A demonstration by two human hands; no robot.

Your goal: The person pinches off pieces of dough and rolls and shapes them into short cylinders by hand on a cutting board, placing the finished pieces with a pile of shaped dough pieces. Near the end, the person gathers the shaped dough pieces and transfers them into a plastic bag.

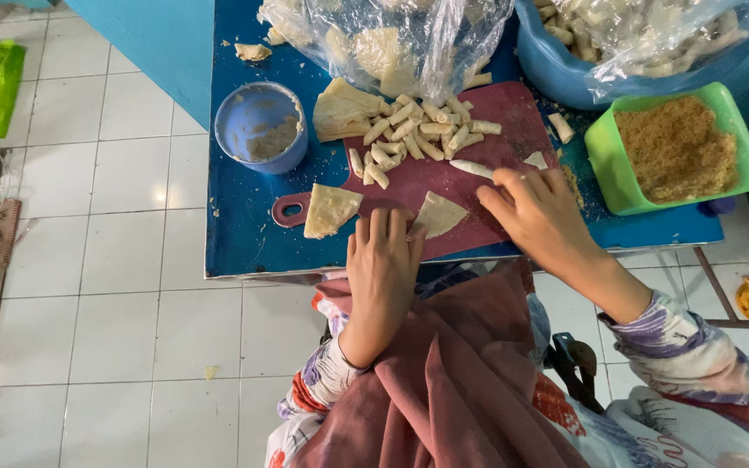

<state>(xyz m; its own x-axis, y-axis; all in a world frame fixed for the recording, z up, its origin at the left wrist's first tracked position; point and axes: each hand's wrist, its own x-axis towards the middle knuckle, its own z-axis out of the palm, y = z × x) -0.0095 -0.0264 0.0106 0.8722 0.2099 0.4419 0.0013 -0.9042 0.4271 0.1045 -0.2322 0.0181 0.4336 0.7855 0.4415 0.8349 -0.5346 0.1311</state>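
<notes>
Rolling stage, by the look of it: small filled rolls are being made from triangular wrappers on a dark red cutting board [478, 186] set on the blue tabletop [244, 225].

A finished roll [472, 168] is pinched at the fingertips of the right hand [535, 212], so that grip is pressed together on the roll, just short of the pile of done rolls [418, 130] further out on the board. The left hand [381, 260] is laid flat, palm down, fingers loosely spread and holding nothing; its fingertips are just touching the near edge of a flat triangular wrapper [438, 214]. A second wrapper [329, 210] is lying just beside that grip, on the side away from the right hand.

Judging from this, the roll probably wants setting with the pile, and the wrapper under the left fingertips wants filling, which calls for a reach past the right grip to the green tub of brown crumbly filling [674, 147].

Pose: both forearms are stretched forward from the lap, wrists low, right hand angled inward.

Beyond the left grip, a blue cup [260, 126] with some paste is parked.
</notes>
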